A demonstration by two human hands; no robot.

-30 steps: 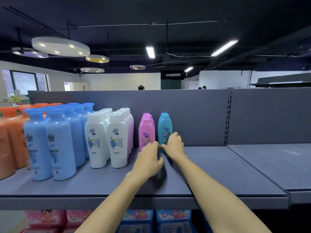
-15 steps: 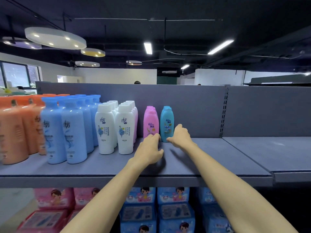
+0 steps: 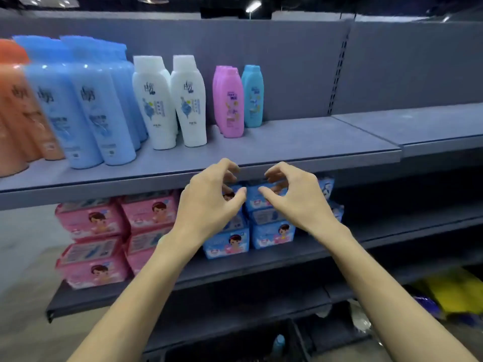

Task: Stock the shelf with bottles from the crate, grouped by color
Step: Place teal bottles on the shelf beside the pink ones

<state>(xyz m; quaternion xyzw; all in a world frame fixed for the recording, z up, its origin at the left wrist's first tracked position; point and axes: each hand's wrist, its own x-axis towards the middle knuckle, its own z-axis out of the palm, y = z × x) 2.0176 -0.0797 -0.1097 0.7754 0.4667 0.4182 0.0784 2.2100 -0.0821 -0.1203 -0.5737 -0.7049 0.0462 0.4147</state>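
On the grey top shelf stand rows of bottles: orange at far left, then light blue, white, pink and teal. My left hand and my right hand hover side by side in front of the shelf's front edge, below the bottles. Both hold nothing, and their fingers are loosely curled. At the bottom edge a dark crate shows a small blue bottle top.
The lower shelf carries stacked pink packs on the left and blue packs behind my hands. The top shelf is bare to the right of the teal bottles. Yellow and blue bags lie at lower right.
Both hands have drawn back from the pink and teal bottles to a spot in front of the shelf edge. The view has tilted down, showing the lower shelf and crate.
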